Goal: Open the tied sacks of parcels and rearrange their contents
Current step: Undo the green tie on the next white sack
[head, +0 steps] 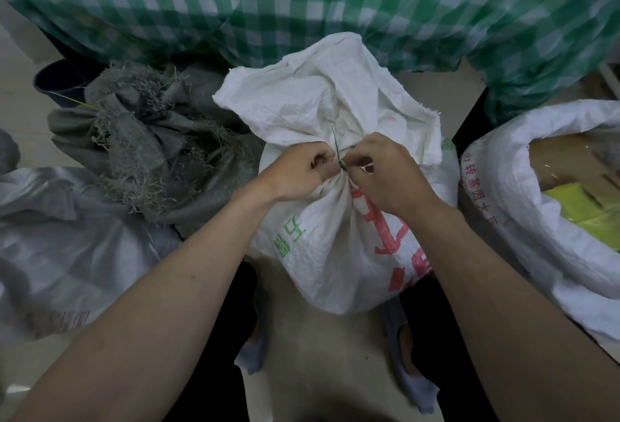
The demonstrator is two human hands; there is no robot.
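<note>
Where the gathered neck of the white woven sack [335,220] bunches together at the centre of the view, a thin green tie [338,153] is wound round it, one end sticking up toward the far side. Fingers of the left hand [302,173] are curled round the neck just left of the knot, while the right hand [385,180] pinches the tie from the right; both hands touch the sack. Large red characters run down the sack's near right face and smaller green ones down its left, too creased to read with certainty. Its loose mouth flops open beyond the knot.

To the right stands an open white sack [523,220] with red characters along its rolled rim, cardboard and something yellow-green inside. On the left lie a frayed grey sack [151,153] and a pale grey sack [67,237]. Green checked cloth [302,2] hangs across the far side. Blue-grey socked feet [416,388] show below the sack.
</note>
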